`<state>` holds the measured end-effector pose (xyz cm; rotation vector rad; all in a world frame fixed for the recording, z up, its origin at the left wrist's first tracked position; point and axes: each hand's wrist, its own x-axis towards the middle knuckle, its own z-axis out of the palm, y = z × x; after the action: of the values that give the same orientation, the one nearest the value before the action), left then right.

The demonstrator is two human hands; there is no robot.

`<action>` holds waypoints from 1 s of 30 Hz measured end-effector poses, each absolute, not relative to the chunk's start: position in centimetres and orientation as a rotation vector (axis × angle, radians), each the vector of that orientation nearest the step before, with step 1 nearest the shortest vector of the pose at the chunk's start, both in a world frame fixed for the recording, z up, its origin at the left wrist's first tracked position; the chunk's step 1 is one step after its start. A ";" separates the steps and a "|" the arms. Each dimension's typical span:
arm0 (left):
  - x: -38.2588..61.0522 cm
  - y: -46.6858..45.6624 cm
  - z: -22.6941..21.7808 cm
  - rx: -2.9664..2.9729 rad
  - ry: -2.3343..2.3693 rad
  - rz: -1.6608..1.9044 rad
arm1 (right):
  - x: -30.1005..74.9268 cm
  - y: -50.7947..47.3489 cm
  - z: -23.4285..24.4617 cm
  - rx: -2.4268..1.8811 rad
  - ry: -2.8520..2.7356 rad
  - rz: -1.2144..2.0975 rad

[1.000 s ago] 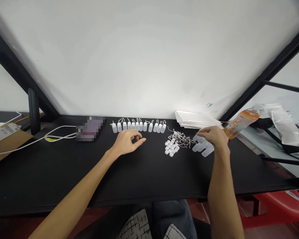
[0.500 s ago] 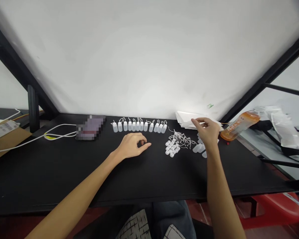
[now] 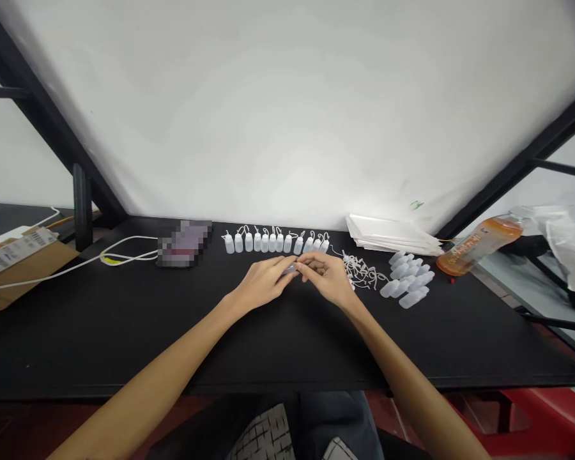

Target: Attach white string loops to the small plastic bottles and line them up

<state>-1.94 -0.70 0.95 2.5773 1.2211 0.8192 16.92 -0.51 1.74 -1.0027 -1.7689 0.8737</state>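
My left hand (image 3: 262, 281) is closed around a small translucent white bottle (image 3: 289, 269), which lies tilted and partly hidden by the fingers. My right hand (image 3: 329, 273) meets it from the other side, its thumb and fingertips pinched at the bottle's right end. Behind both hands, a row of small white bottles (image 3: 265, 243) stands upright, their caps bearing looped white cords. A heap of white caps with cords (image 3: 363, 271) sits right of my right hand, partly covered by it. Several capless bottles (image 3: 409, 281) lie on their sides farther right.
White sheets (image 3: 393, 236) lie stacked at the back right, near an orange drink bottle (image 3: 479, 244) on its side. At the left are a blurred-out flat object (image 3: 184, 243), white cables (image 3: 129, 239) and a cardboard box (image 3: 23, 265). A wall rises behind the black table (image 3: 287, 351).
My right hand has moved left from the bottle pile to my left hand. A small bottle now shows between them. My left hand has closed on it. The view has shifted slightly.
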 end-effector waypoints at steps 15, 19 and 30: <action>-1.9 -0.7 1.4 2.469 1.430 0.778 | 22.7 1.2 3.3 -1.777 -1.839 -0.068; -1.8 -0.7 1.4 2.483 1.427 0.754 | 24.2 1.7 2.9 -1.955 -1.933 -0.103; -2.1 -0.4 1.4 2.489 1.442 0.794 | 23.7 2.1 2.4 -2.042 -2.080 -0.015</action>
<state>-2.14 -0.40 1.36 2.4887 1.4422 0.7942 23.68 2.14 2.37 -2.0424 -2.0803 -0.0148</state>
